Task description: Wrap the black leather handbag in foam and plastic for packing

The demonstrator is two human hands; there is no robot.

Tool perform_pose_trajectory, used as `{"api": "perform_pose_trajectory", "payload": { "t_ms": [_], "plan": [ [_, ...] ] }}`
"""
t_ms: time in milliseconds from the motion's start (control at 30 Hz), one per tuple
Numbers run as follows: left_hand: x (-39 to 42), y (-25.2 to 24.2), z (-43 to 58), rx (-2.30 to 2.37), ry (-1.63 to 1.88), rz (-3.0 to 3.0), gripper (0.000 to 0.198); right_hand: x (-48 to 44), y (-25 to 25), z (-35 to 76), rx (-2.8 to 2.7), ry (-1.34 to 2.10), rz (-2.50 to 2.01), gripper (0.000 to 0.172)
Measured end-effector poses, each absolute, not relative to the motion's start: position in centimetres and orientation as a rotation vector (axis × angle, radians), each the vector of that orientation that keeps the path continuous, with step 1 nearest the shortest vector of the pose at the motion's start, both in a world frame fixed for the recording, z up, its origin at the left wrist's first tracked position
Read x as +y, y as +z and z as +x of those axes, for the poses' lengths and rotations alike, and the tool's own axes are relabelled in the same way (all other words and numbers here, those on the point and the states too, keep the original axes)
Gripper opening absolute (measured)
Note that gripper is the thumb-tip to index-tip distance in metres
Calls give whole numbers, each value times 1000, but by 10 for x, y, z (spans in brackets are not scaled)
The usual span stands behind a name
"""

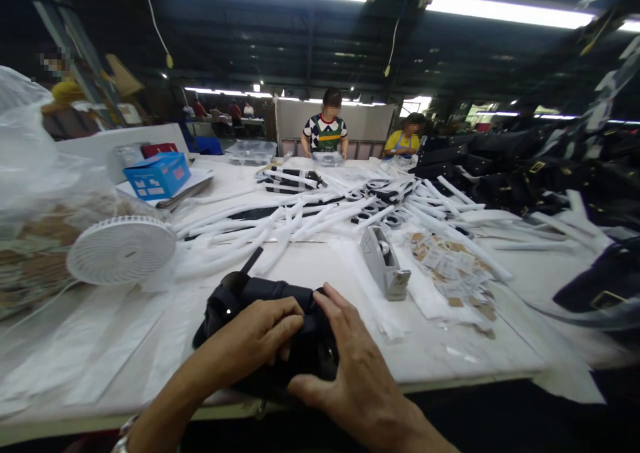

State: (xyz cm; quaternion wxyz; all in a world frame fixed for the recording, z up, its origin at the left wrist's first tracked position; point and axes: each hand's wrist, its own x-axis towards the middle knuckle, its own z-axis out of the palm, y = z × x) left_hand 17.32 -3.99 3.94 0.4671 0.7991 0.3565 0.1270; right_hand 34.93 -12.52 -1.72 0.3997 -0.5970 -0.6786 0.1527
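Observation:
A black bag point(250, 291) lies on the near edge of the table in front of me, with a strap end sticking up at its far left. My left hand point(263, 333) comes across the bag from the left. Its fingers are curled and pressed together on the bag's middle; the exact part between them is hidden. At the bag's right end is my right hand point(357, 366), gripping it with the fingers over the top and the thumb at the front. The front underside of the bag is mostly in shadow.
Beyond the bag lie many white wrapped strips point(295, 219). A tape dispenser point(384, 263) and a pile of tags point(453, 269) are to the right. On the left stand a white fan point(121, 249) and a blue box point(157, 175). Black bags point(520, 166) heap at right. Co-workers point(326, 129) stand across.

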Motion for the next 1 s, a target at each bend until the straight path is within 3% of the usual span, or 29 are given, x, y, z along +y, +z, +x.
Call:
{"api": "perform_pose_trajectory", "payload": {
  "t_ms": [67,200,500,733,1000],
  "plan": [
    [-43,42,169,887,332,2007,25,-122,-21,341,-1764,310,-1523,87],
    [-44,49,148,1023,385,2069,16,-101,-24,354,-1761,220,-1529,59],
    [-26,39,92,1281,613,2027,21,-44,3,385,-1473,66,-1291,35],
    [-24,28,82,1240,605,2000,24,1,8,402,-1541,306,-1593,38],
    [-24,2,56,1381,590,1984,31,15,-6,423,-1688,233,-1699,37]
  ]
}}
